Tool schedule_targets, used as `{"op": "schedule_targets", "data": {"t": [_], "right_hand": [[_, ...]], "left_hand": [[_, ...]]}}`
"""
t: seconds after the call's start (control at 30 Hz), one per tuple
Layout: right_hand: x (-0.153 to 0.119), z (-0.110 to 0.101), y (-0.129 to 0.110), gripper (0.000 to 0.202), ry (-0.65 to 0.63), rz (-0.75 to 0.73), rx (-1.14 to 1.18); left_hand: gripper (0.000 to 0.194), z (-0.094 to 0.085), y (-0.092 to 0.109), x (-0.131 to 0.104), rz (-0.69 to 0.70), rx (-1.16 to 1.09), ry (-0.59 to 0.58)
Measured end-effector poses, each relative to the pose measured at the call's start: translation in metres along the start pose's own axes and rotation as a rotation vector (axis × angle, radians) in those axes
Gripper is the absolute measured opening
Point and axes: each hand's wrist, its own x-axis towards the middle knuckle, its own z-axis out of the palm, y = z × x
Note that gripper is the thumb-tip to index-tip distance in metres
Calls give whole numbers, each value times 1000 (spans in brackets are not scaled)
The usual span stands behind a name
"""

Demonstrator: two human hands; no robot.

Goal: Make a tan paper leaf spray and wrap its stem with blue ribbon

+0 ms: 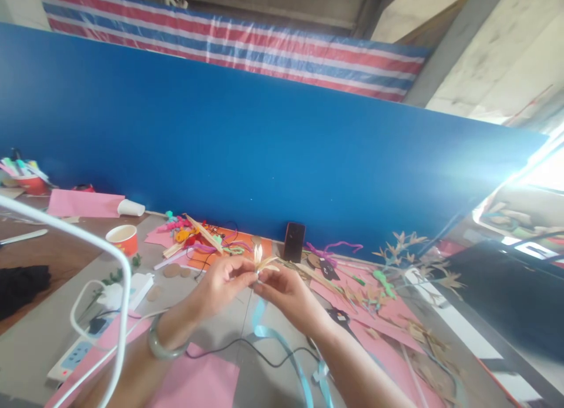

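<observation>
Both hands meet above the middle of the table, fingertips almost touching. My left hand point(227, 281), with a bangle point(164, 344) at the wrist, pinches the base of a small pale dried flower point(259, 260). From the other side, my right hand point(284, 287) closes its fingers on the same base. The petals point up and to the right. A light blue ribbon point(275, 333) hangs just below the fingers and curls down toward the near edge. Whether a hand holds the ribbon's upper end is hidden.
A phone point(294, 242) leans against the blue partition point(247, 143). Left are a paper cup point(122, 240), a power strip point(79, 352) and a white curved tube point(126, 290). Dried stems point(365, 296) and pink paper point(392, 331) lie right. A black cable point(259, 352) crosses in front.
</observation>
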Motion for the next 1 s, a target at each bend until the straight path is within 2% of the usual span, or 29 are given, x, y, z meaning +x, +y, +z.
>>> {"op": "schedule_targets", "data": {"t": [0.07,0.17,0.3,0.43,0.57,0.83,1.0], "right_hand": [[5,-3,2,29,-68,74,157],[9,-9,3,32,-126,150,218],[10,-13,-3,29,-144,163,124],[10,-15,-9,23,-107,122,9],[11,-18,-9,18,-124,77,-65],[11,-13,-2,19,30,161,4],[12,-1,0,16,145,70,69]], "left_hand": [[19,-1,0,0,17,-21,-23],[16,-2,0,1,36,-54,-29],[17,-4,-1,2,28,-34,-49],[19,-4,-3,2,15,-7,-50],[21,-4,-4,3,-3,46,-41],[20,-2,-3,5,59,65,-3],[16,4,-8,6,122,123,139]]}}
